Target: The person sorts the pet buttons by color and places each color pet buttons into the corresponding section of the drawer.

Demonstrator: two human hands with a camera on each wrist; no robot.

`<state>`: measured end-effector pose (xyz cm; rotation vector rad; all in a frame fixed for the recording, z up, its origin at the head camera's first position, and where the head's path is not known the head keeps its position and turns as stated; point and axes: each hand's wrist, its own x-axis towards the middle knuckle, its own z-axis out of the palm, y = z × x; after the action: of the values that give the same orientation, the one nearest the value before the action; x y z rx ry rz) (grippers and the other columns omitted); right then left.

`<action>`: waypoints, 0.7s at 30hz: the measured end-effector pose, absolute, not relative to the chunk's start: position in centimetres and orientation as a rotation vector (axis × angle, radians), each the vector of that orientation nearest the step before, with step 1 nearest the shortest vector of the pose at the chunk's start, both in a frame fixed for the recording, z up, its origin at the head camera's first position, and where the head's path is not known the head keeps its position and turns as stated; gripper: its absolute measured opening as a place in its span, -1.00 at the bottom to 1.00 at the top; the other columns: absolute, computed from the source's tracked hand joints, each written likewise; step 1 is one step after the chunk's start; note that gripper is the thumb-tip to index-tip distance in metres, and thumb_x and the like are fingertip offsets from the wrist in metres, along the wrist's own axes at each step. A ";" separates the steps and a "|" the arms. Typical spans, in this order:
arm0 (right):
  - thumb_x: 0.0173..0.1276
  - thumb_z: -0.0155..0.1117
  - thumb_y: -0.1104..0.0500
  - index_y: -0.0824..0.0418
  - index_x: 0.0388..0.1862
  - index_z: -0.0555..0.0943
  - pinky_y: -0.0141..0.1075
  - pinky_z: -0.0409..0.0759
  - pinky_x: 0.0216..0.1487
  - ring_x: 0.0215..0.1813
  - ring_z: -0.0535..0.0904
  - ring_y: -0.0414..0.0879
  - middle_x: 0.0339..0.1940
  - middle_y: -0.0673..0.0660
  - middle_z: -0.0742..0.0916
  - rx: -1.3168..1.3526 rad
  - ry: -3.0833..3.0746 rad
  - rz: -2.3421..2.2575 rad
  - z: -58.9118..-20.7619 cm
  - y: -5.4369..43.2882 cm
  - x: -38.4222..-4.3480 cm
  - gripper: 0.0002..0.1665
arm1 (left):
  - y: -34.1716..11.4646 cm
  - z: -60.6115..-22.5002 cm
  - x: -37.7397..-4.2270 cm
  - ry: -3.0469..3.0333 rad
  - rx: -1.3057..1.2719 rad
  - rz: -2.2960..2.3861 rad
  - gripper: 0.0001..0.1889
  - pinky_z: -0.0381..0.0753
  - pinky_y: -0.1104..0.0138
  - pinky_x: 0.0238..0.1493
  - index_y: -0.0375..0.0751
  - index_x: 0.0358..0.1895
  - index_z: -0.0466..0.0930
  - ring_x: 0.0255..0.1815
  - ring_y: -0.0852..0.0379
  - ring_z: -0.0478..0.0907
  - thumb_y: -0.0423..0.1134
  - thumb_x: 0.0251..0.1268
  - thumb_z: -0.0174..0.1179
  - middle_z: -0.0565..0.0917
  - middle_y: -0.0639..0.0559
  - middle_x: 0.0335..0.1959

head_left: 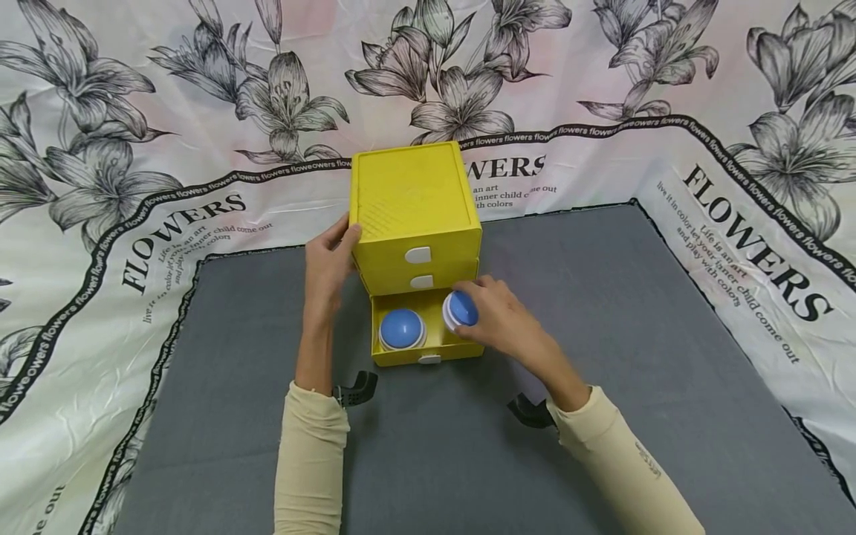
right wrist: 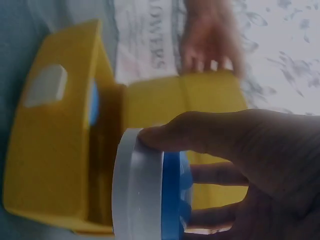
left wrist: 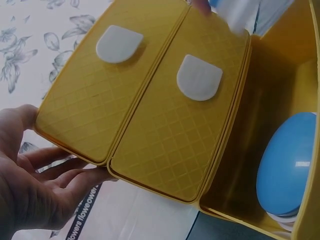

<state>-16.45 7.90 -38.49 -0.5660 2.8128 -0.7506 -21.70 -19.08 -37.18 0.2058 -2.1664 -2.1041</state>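
A yellow drawer box [head_left: 414,193] stands before me with its bottom drawer [head_left: 401,360] pulled out. My left hand [head_left: 328,271] touches the box's left side, fingers fairly straight and thumb near the top front edge. Over the right part of the drawer, my right hand [head_left: 501,316] grips a round push button [right wrist: 142,185] by its rim. The button has a white base and a blue dome, and is tilted on its side in the right wrist view. A second blue-domed button [head_left: 401,328] sits in the drawer's left part, dome up.
The two upper drawers are closed, each with a white tab [left wrist: 200,77]. Grey cloth [head_left: 635,334] covers the table. Behind and at both sides hangs a white flower-printed cloth [head_left: 602,171]. Dark wrist straps [head_left: 531,411] stick out below the hands.
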 end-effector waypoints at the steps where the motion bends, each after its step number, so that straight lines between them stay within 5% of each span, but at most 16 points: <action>1: 0.26 0.60 0.11 0.29 0.40 0.57 0.09 0.64 0.21 0.17 0.54 0.21 0.24 0.35 0.65 -0.603 2.804 -0.741 -38.8 7.4 -16.6 -0.24 | -19.1 -37.2 -21.7 -2.167 0.205 -2.104 -0.46 0.75 0.07 0.23 0.05 0.54 0.42 0.36 -0.05 0.63 0.00 0.58 0.17 0.48 -0.01 0.55; 8: 0.22 0.62 0.12 0.34 0.22 0.68 -0.02 0.65 0.02 0.00 0.62 0.11 0.02 0.26 0.76 -0.776 2.831 -0.608 -40.8 5.1 -17.9 -0.38 | -19.1 -37.3 -21.6 -2.158 0.200 -2.111 -0.45 0.72 0.00 0.27 0.05 0.54 0.43 0.36 -0.06 0.62 0.00 0.58 0.18 0.50 -0.03 0.53; 21: 0.14 0.63 0.17 0.23 0.07 0.74 0.09 0.68 -0.20 -0.15 0.66 0.26 -0.15 0.30 0.73 -0.725 2.955 -0.381 -43.6 3.3 -18.6 -0.50 | -19.1 -37.4 -21.8 -2.145 0.201 -2.131 -0.46 0.70 0.00 0.29 0.02 0.54 0.43 0.38 -0.05 0.61 -0.02 0.59 0.17 0.48 -0.01 0.54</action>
<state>-18.63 3.29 -43.57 -0.7254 2.9547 -0.3810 -21.77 -19.12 -37.40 0.2012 -2.1448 -2.1314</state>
